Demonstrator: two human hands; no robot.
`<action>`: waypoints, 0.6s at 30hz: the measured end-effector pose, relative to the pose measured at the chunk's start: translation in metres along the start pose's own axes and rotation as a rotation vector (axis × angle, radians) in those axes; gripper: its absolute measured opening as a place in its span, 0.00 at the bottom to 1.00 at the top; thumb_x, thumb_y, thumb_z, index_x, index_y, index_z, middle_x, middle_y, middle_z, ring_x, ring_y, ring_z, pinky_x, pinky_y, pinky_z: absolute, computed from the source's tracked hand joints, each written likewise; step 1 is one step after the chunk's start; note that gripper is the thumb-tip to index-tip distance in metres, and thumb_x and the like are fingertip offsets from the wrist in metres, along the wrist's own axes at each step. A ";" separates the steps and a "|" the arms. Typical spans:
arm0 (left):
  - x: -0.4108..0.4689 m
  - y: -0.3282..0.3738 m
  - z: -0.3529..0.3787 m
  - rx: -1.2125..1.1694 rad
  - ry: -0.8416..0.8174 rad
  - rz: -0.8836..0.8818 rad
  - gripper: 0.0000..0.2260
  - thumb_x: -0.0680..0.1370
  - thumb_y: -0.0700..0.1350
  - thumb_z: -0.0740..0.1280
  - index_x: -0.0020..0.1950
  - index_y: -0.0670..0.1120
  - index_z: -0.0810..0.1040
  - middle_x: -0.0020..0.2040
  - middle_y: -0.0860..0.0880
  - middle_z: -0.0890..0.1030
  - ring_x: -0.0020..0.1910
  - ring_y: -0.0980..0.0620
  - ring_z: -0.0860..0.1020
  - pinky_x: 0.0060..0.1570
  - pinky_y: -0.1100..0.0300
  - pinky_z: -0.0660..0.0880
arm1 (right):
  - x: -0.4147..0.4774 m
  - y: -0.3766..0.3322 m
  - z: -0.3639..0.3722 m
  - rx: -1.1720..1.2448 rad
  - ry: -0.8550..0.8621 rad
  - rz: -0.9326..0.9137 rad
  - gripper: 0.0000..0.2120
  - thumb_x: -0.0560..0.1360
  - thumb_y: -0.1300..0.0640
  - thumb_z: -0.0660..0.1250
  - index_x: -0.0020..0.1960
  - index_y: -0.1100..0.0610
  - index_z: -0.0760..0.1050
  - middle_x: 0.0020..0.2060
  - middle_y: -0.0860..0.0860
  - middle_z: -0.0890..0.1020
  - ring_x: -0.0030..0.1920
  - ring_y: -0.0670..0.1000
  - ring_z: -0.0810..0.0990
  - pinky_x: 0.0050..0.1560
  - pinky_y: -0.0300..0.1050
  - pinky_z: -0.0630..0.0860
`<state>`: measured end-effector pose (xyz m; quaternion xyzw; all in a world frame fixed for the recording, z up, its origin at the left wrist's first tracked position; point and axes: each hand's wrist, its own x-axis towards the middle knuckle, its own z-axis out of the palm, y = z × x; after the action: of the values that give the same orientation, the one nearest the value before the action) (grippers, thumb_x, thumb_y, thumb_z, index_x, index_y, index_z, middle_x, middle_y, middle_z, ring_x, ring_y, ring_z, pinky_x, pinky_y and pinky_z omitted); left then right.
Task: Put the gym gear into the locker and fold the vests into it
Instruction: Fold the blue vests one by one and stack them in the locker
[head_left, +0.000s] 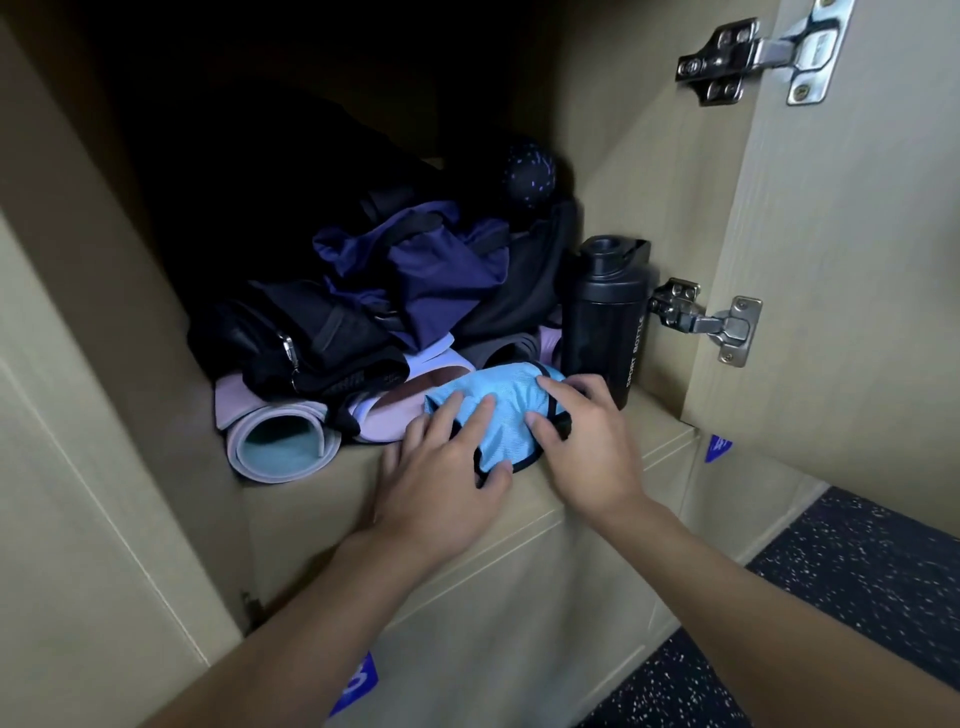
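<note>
Light blue vest (506, 410), folded into a small black-trimmed bundle, sits at the front of the locker (649, 156) shelf, just inside its lip, with 2 hands on it. The left hand (441, 483) lays its fingers flat across the top while the thumb hooks the near edge. The right hand (592, 452) curls over the bundle's right side and grips it there. The vest touches the lilac rolled mat (283, 441) on its left and lies just beside the black sport bottle (605, 322) on its right.

The main risk looks to be the fold springing open once the hands let go, since the slick fabric is only pressed, not weighted. So close to the lip, a loosened vest could slide off the shelf. A careless right wrist could also knock the upright bottle, which stands close by the wall near the lower hinge (701, 319).

Room is tight. The heap of dark clothes (415, 275) and the dotted ball (527, 174) fill the back, so only the front strip stays bare. The open door (857, 260) bounds the right side.
</note>
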<state>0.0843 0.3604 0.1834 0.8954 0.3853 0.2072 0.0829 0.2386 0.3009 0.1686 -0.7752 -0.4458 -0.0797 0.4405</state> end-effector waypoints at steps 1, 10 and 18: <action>-0.001 -0.001 -0.002 0.004 -0.034 0.004 0.30 0.80 0.61 0.58 0.80 0.64 0.49 0.81 0.58 0.49 0.79 0.52 0.50 0.75 0.50 0.50 | 0.000 0.000 0.000 0.015 0.004 0.015 0.20 0.78 0.48 0.67 0.69 0.48 0.74 0.61 0.44 0.73 0.57 0.50 0.77 0.56 0.50 0.75; -0.008 -0.006 -0.010 -0.042 -0.060 0.062 0.25 0.79 0.60 0.59 0.77 0.64 0.59 0.78 0.64 0.58 0.76 0.59 0.55 0.74 0.55 0.49 | -0.007 -0.009 -0.006 0.000 -0.002 0.069 0.23 0.74 0.34 0.64 0.63 0.46 0.74 0.58 0.42 0.72 0.51 0.50 0.78 0.54 0.49 0.75; 0.006 -0.009 -0.002 -0.104 0.220 -0.038 0.25 0.77 0.63 0.54 0.69 0.56 0.76 0.73 0.54 0.68 0.72 0.50 0.61 0.70 0.49 0.56 | -0.008 -0.008 -0.011 -0.166 -0.106 -0.028 0.32 0.73 0.31 0.61 0.74 0.41 0.65 0.67 0.45 0.62 0.65 0.50 0.68 0.67 0.50 0.65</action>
<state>0.0810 0.3707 0.1839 0.8542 0.3978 0.3225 0.0902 0.2305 0.2894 0.1763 -0.8058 -0.4710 -0.0814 0.3496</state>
